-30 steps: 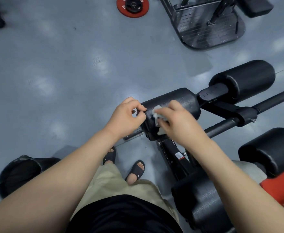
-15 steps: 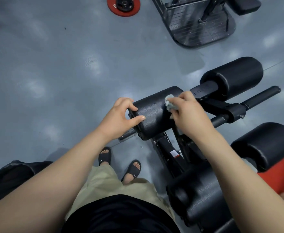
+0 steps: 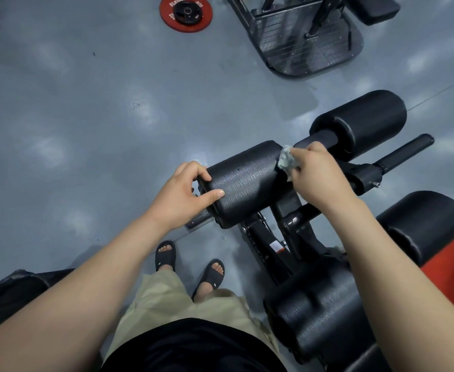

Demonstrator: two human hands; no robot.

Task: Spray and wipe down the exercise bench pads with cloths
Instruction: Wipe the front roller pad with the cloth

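Fingers (image 3: 314, 154): on the right hand (image 3: 322, 181) they were curled round a crumpled pale cloth (image 3: 285, 161), pressing it against the near pad (image 3: 247, 181).
Left hand (image 3: 183, 194): gripped the pad's left end, with the fingers hooked over the end cap and the thumb flat along the front; it held nothing else.
Cloth position: at the pad's right end, just beside the sleeve joining it to the far pad (image 3: 363, 122).
Change over 1 s: the cloth had travelled from the left end, close to the left hand, across the top to the right end. The left hand had stayed at its end, shifting from a pinch to a fuller grip.
Meaning: 1 lengthwise stroke over the top of the near pad appeared complete. The leather showed a faint sheen, but whether from spray could not be told.
Remaining: by judgement, the underside of the near pad, the far pad and the 2 lower pads (image 3: 422, 229) were probably still to do.
Spray bottle: not in view.
Surroundings: a bar (image 3: 406, 154) ran behind the right hand; a red plate (image 3: 185, 13) lay on the grey floor (image 3: 86, 103), well apart.
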